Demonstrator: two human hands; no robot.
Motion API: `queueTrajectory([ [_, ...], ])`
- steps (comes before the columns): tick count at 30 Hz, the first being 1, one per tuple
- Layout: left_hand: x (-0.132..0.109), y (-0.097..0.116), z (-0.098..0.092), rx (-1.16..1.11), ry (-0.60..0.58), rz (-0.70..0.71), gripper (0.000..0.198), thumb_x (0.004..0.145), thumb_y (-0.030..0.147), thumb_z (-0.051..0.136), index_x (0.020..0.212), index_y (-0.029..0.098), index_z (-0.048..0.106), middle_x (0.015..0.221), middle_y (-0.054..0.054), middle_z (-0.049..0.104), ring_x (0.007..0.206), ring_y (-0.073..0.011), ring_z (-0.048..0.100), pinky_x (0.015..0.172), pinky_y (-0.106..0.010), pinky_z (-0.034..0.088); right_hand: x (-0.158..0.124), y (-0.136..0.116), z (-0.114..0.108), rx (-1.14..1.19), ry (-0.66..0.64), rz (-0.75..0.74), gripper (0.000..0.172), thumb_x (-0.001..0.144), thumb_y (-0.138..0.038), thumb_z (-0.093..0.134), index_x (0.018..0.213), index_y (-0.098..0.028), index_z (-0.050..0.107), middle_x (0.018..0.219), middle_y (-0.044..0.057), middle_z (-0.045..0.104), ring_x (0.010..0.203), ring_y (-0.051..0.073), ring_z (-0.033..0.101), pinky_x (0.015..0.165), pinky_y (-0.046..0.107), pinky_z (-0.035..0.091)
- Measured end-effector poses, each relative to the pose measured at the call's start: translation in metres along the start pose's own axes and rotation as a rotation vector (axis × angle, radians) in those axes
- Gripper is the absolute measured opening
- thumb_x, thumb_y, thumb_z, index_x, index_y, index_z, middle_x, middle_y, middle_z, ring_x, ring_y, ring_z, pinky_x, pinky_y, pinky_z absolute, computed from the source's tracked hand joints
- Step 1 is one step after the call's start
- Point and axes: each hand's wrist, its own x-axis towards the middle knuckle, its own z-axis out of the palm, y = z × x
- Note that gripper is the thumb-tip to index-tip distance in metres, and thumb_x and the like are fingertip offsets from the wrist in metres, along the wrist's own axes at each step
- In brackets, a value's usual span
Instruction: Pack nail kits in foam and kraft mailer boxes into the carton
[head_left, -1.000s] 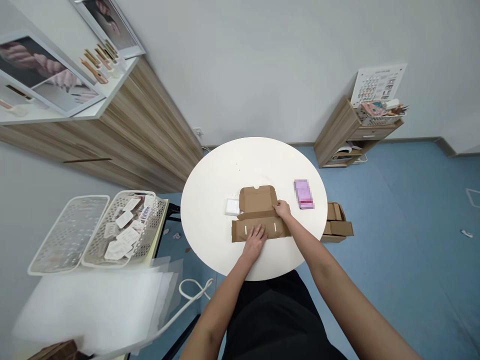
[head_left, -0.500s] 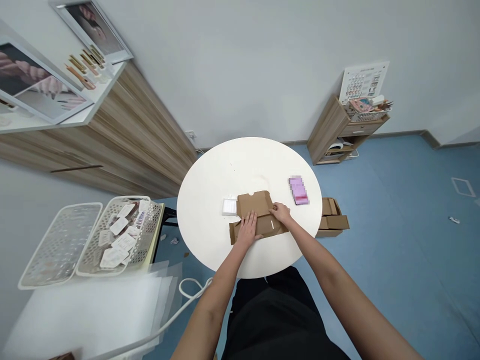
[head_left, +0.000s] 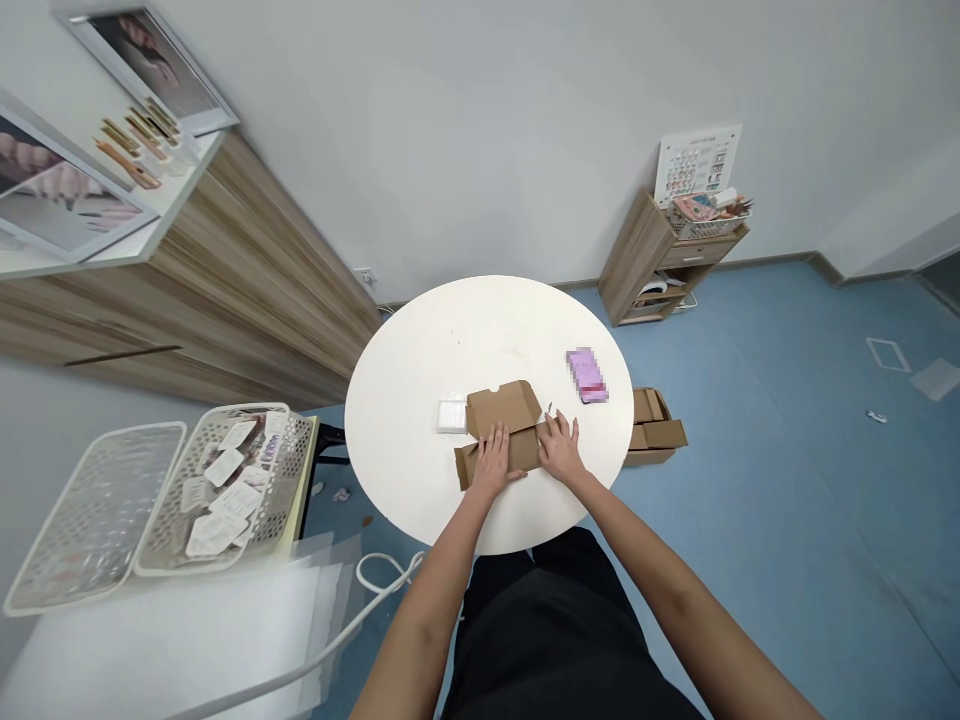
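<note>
- Left hand (head_left: 493, 462) flat on the brown cardboard (head_left: 501, 407), fingers extended, clamping nothing!
- Right hand (head_left: 561, 450) at its right end, fingers spread apart!
- And that cardboard, partly folded, lies on the white table's (head_left: 420, 345) near half!
- White packet (head_left: 451, 417) just left, pixelated purple item (head_left: 586, 375) farther right!
- Beyond, a small wooden cabinet (head_left: 630, 260) by the wall (head_left: 487, 130)!

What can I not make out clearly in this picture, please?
In the head view:
Cardboard: partly hidden under the left hand and the right hand.
Purple item: pixelated, so its details are lost.
Paper cards: print too small to read.
Framed picture: cut off by the left edge.
</note>
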Motion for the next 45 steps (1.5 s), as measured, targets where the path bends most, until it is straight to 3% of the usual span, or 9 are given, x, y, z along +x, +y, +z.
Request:
queueTrajectory([
  [4, -0.001, 0.001, 0.001, -0.005, -0.002, -0.011, 0.105, 0.082, 0.06, 0.057, 0.154, 0.014, -0.002, 0.161, -0.018, 0.011, 0.149, -0.0316, 0.007, 0.119, -0.055, 0.012, -0.011, -0.001, 0.003, -0.002, 0.06, 0.007, 0.031, 0.086, -0.022, 0.047, 0.111, -0.02, 0.065, 0.147, 0.013, 0.042, 0.14, 0.034, 0.02, 0.112, 0.059, 0.008],
  [8, 0.0, 0.001, 0.002, -0.009, 0.005, -0.01, 0.106, 0.082, 0.06, 0.059, 0.154, 0.016, -0.004, 0.161, -0.018, 0.01, 0.149, -0.0316, 0.007, 0.119, -0.055, 0.012, -0.031, 0.004, -0.001, 0.038, 0.143, 0.076, 0.033, 0.09, -0.019, 0.039, 0.116, -0.018, 0.06, 0.122, 0.014, 0.058, 0.119, 0.029, 0.044, 0.103, 0.046, 0.029],
  [12, -0.001, 0.001, 0.002, -0.006, 0.01, -0.007, 0.107, 0.08, 0.061, 0.06, 0.154, 0.015, -0.003, 0.161, -0.018, 0.01, 0.149, -0.0318, 0.007, 0.119, -0.055, 0.012, -0.047, 0.0, 0.0, 0.121, -0.053, 0.143, 0.035, 0.094, -0.022, 0.036, 0.123, -0.015, 0.055, 0.104, 0.012, 0.065, 0.1, 0.025, 0.056, 0.091, 0.036, 0.038],
  [19, -0.004, 0.003, -0.002, 0.008, 0.002, -0.006, 0.104, 0.082, 0.063, 0.057, 0.154, 0.014, 0.0, 0.161, -0.018, 0.01, 0.149, -0.0313, 0.006, 0.119, -0.054, 0.012, -0.047, -0.019, 0.012, 0.259, -0.125, 0.117, 0.046, 0.09, -0.02, 0.041, 0.136, -0.015, 0.044, 0.121, 0.013, 0.062, 0.111, 0.025, 0.056, 0.095, 0.035, 0.041],
  [23, -0.003, 0.003, -0.003, 0.001, -0.017, -0.013, 0.106, 0.081, 0.063, 0.058, 0.154, 0.015, 0.0, 0.161, -0.018, 0.009, 0.149, -0.0313, 0.006, 0.119, -0.054, 0.012, -0.046, -0.011, 0.013, 0.333, 0.009, 0.168, 0.04, 0.091, -0.022, 0.039, 0.129, -0.015, 0.047, 0.118, 0.013, 0.062, 0.111, 0.025, 0.055, 0.095, 0.037, 0.042],
  [26, -0.003, 0.003, -0.004, -0.006, -0.033, -0.014, 0.108, 0.08, 0.063, 0.06, 0.154, 0.015, -0.001, 0.161, -0.018, 0.008, 0.149, -0.0314, 0.005, 0.119, -0.054, 0.011, -0.039, 0.007, 0.013, 0.419, 0.167, 0.335, 0.039, 0.092, -0.026, 0.037, 0.127, -0.014, 0.048, 0.126, 0.015, 0.057, 0.116, 0.026, 0.051, 0.098, 0.038, 0.041],
  [32, -0.003, 0.005, -0.006, 0.004, -0.039, -0.025, 0.107, 0.08, 0.063, 0.06, 0.155, 0.015, 0.0, 0.161, -0.017, 0.008, 0.149, -0.0318, 0.005, 0.119, -0.054, 0.011, -0.016, 0.03, 0.015, 0.666, 0.057, 0.705, 0.037, 0.09, -0.033, 0.039, 0.118, -0.014, 0.055, 0.113, 0.014, 0.063, 0.103, 0.025, 0.06, 0.086, 0.033, 0.046],
  [37, -0.003, 0.004, -0.004, 0.01, -0.035, -0.02, 0.11, 0.079, 0.061, 0.062, 0.154, 0.016, -0.002, 0.161, -0.017, 0.008, 0.149, -0.0317, 0.005, 0.119, -0.054, 0.011, -0.01, 0.031, 0.012, 0.393, 0.11, 0.724, 0.036, 0.082, -0.035, 0.054, 0.112, -0.015, 0.059, 0.119, 0.018, 0.057, 0.116, 0.032, 0.051, 0.091, 0.039, 0.042],
  [45, -0.002, 0.003, -0.002, -0.03, -0.016, -0.006, 0.109, 0.078, 0.064, 0.06, 0.154, 0.016, -0.002, 0.161, -0.019, 0.007, 0.149, -0.0329, 0.004, 0.118, -0.056, 0.01, -0.008, 0.02, -0.001, 0.526, -0.024, 0.641, 0.016, 0.088, -0.03, 0.041, 0.088, -0.023, 0.056, 0.084, 0.003, 0.066, 0.079, 0.019, 0.061, 0.067, 0.027, 0.041],
])
